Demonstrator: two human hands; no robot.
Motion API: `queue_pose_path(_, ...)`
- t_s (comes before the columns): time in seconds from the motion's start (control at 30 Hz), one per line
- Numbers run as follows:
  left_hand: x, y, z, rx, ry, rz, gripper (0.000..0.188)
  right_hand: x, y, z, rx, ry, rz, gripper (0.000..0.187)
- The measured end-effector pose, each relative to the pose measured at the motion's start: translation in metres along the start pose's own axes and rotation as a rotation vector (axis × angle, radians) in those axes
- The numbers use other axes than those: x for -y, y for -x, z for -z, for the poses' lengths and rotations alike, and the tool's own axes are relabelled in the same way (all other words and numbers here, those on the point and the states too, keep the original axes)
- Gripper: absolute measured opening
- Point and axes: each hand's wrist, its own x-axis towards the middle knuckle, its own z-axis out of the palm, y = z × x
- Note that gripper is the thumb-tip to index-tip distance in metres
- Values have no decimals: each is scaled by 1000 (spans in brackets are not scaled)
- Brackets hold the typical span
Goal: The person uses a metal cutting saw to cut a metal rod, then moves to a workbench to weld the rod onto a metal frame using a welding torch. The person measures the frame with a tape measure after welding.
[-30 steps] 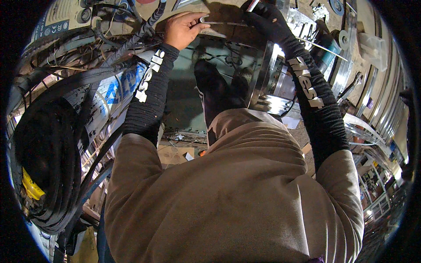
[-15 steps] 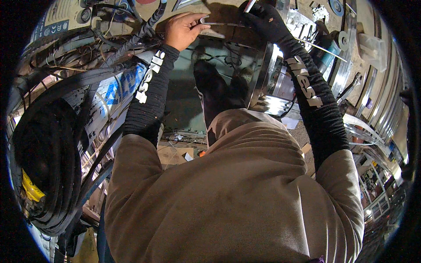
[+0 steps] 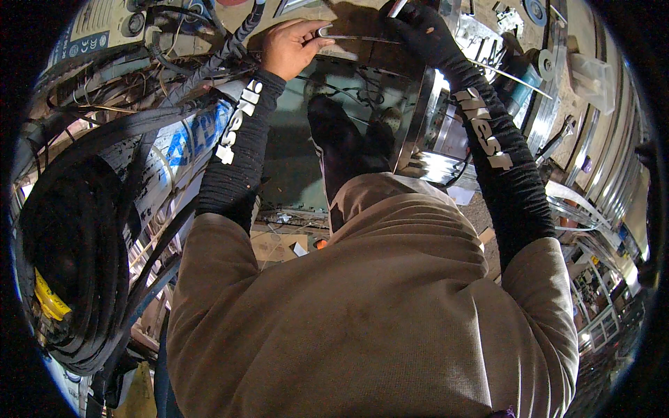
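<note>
At the top centre my bare left hand (image 3: pixel 289 50) pinches the curled end of a thin metal strip (image 3: pixel 359 38) between thumb and fingers. The strip runs rightward to my right hand (image 3: pixel 420 29), which wears a black glove. That hand is closed around a short, pale, rod-like piece (image 3: pixel 397 8), cut off by the upper edge of the picture. Whether the gloved fingers also touch the strip is unclear against the dark glove. Both forearms, in black sleeves, reach up over the work surface, and a shadow falls beside the strip.
Black cables (image 3: pixel 77 272) lie coiled at the left, beside a pale machine (image 3: pixel 90 31). On the right are a teal power tool (image 3: pixel 524 87), a clear plastic box (image 3: pixel 591 82), a grinding disc (image 3: pixel 535 11) and long metal profiles (image 3: pixel 592 157). Cardboard (image 3: pixel 275 247) lies below.
</note>
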Motion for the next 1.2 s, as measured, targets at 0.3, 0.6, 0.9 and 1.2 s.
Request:
queue_pose_path(0.3, -5, 0, 2, -7, -29, -3, 35, -7, -1, -4, -21, -86, 24, 11)
queue_pose_path(0.6, 0, 0, -1, -17, 28, -6, 35, 6, 3, -4, -124, 4, 44, 14)
queue_pose_path(0.9, -17, -4, 4, 12, -28, 84, 41, 35, 83, 11, -443, 374, 188, 30)
queue_pose_path(1.2, -30, -15, 4, -23, 74, 186, 39, 32, 177, -4, -641, 260, 64, 33)
